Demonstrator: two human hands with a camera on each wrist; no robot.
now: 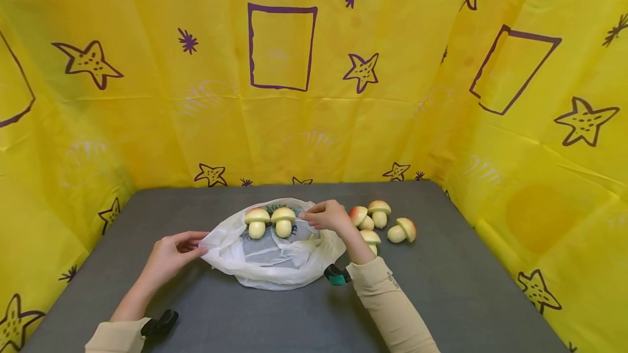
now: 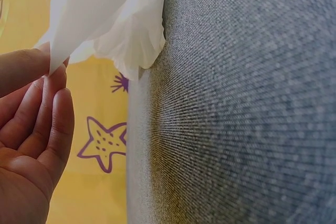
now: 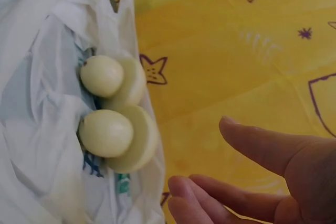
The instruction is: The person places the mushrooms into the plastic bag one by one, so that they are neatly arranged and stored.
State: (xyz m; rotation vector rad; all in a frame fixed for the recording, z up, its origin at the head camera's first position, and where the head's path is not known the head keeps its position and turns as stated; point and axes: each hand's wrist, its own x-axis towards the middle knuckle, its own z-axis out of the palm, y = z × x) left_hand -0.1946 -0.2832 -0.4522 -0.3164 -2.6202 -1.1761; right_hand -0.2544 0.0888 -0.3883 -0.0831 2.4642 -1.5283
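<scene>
The left hand pinches one white bag near the table's far edge; two mushrooms inside lie beside the right hand, relaxed and empty. Four loose mushrooms sit toward the far right corner.

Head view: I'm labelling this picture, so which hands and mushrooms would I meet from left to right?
Left hand, paired left mushroom, paired right mushroom, right hand, three clustered mushrooms, rightmost mushroom.
</scene>
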